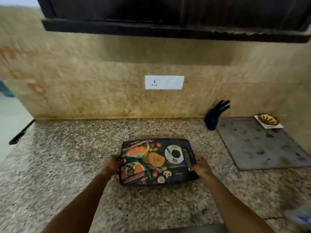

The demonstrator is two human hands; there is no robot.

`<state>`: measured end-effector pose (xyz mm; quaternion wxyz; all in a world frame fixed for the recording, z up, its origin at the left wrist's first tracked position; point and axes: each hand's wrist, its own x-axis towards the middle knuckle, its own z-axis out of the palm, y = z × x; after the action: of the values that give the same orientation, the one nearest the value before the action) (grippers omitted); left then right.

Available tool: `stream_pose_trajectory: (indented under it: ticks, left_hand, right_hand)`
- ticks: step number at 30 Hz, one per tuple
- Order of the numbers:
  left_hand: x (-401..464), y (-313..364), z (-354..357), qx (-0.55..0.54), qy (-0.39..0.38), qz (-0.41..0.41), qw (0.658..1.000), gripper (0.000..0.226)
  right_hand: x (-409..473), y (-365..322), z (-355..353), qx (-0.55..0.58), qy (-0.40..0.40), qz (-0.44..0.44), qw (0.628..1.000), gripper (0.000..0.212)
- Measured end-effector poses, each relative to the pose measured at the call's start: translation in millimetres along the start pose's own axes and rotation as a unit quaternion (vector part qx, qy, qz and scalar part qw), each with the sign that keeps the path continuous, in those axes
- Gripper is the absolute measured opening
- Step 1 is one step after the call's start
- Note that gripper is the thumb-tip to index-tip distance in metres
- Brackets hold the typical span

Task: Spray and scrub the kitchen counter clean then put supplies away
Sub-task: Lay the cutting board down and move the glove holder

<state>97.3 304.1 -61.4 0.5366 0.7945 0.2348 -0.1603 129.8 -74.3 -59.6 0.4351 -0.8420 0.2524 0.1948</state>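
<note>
A rectangular printed cutting board is located at the centre of the speckled granite desk, near its front half. The board's long axis runs left to right, roughly parallel to the backsplash, with a slight tilt. Its handle slot lies at the right-hand short end. The printed face, showing vegetables and a coffee cup, is turned upward.

The left hand is closed around the left short edge of the board, fingers curled over the rim. The right hand is closed around the right short edge, beside the handle slot. Whether the board is lifted or resting flat cannot be determined.

A grey slab lies on the desk to the right, well apart from the board. A dark knife block stands against the backsplash, just beside the slab's rear left corner. A white wall socket is mounted above.
</note>
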Motion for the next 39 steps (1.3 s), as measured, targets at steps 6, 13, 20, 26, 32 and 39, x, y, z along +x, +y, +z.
stream_pose_trajectory:
  ticks: [6, 13, 20, 26, 32, 39]
  left_hand:
    - [-9.0, -73.2, -35.5, 0.173, 0.056, -0.020, 0.983, 0.017]
    - [-7.0, -79.3, -32.5, 0.266, 0.062, 0.010, 0.962, 0.019]
    - [-3.2, -74.6, -29.4, 0.336, 0.073, 0.037, 0.938, 0.014]
    - [2.1, -66.7, -18.7, 0.455, 0.034, 0.006, 0.890, 0.060]
    - [14.5, -12.5, 56.5, 0.486, -0.067, 0.191, 0.850, 0.089]
    - [43.7, 60.9, 128.6, 0.534, -0.113, 0.193, 0.816, 0.093]
  right_hand:
    - [-16.1, 29.1, 89.6, -0.132, -0.029, -0.026, 0.990, 0.050]
    - [-9.3, 39.7, 102.7, -0.230, 0.013, -0.032, 0.973, 0.033]
    - [-19.2, 39.1, 117.2, -0.314, 0.068, -0.071, 0.944, 0.023]
    - [-25.9, 33.8, 122.2, -0.332, 0.036, -0.068, 0.940, 0.029]
    - [-5.3, 15.0, 64.5, -0.146, 0.053, -0.042, 0.987, 0.024]
    - [73.6, -41.9, -68.8, 0.000, 0.189, -0.050, 0.981, 0.025]
